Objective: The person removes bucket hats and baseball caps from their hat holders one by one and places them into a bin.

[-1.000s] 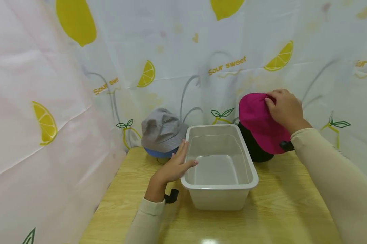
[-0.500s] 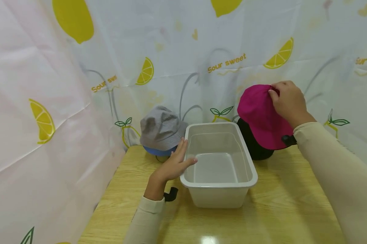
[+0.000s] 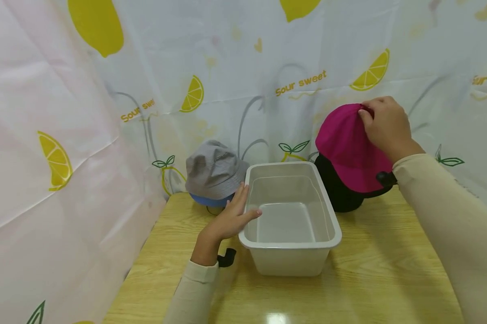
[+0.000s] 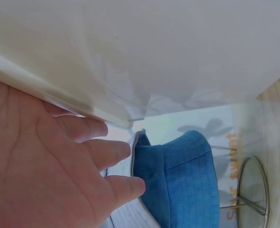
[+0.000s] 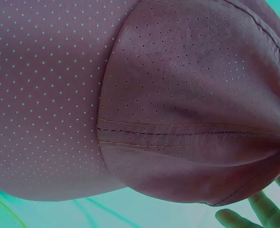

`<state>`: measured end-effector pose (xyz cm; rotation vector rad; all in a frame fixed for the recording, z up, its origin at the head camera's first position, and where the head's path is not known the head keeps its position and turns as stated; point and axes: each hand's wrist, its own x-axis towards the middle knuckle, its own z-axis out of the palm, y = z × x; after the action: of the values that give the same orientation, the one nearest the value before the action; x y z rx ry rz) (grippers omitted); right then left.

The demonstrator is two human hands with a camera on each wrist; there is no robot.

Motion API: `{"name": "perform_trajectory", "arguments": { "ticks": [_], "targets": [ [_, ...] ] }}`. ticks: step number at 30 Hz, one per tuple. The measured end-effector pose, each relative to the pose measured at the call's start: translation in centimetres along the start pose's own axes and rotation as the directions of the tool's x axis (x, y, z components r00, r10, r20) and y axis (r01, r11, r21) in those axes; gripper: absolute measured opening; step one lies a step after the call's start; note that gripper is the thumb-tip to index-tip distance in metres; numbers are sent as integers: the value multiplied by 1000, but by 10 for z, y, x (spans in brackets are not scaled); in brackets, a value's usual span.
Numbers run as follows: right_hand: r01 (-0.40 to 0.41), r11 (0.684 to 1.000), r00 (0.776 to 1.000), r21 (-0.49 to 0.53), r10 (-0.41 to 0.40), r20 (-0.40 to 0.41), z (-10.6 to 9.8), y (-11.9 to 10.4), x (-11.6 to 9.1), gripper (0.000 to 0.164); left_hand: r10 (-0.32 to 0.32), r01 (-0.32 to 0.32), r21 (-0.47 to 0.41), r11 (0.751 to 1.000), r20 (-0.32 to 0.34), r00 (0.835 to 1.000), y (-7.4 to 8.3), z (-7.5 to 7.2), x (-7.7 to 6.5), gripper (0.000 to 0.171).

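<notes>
My right hand (image 3: 389, 128) pinches the crown of a magenta baseball cap (image 3: 344, 144), whose brim points down toward me. Below and behind it shows a black cap (image 3: 340, 191), partly covered. In the right wrist view the cap (image 5: 192, 95), dotted with small holes, fills most of the picture, with fingertips (image 5: 263, 206) at its crown. My left hand (image 3: 231, 220) rests with straight fingers along the left rim of a beige plastic tub (image 3: 292, 261). A grey bucket hat (image 3: 216, 171) over a blue hat (image 4: 182, 178) stands just beyond my left fingers.
All this stands on a wood-grain table (image 3: 373, 279). A wire stand (image 4: 251, 199) holds the hats on the left. Behind hangs a white curtain (image 3: 227, 58) printed with lemons, and another sheet (image 3: 20, 180) closes off the left side.
My right hand has lifted the magenta cap upward and slightly right, so more of the black cap shows underneath. My left hand has stayed at the tub's rim.
</notes>
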<state>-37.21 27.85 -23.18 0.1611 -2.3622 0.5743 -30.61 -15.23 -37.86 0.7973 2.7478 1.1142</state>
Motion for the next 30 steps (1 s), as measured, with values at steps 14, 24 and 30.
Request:
{"name": "perform_trajectory", "arguments": {
  "ticks": [14,24,30],
  "targets": [
    [20,1000,998,6,-19,-61,-14,-9,11,44,2,-2,11,1000,-8,1000,2,-1,-1,92],
    [1,1000,997,13,0,-72,-27,-17,16,47,4,-4,9,1000,-5,1000,3,-1,1,93],
    [-16,1000,997,17,17,-72,-33,-23,17,49,0,0,7,1000,0,1000,2,0,1,94]
  ]
}}
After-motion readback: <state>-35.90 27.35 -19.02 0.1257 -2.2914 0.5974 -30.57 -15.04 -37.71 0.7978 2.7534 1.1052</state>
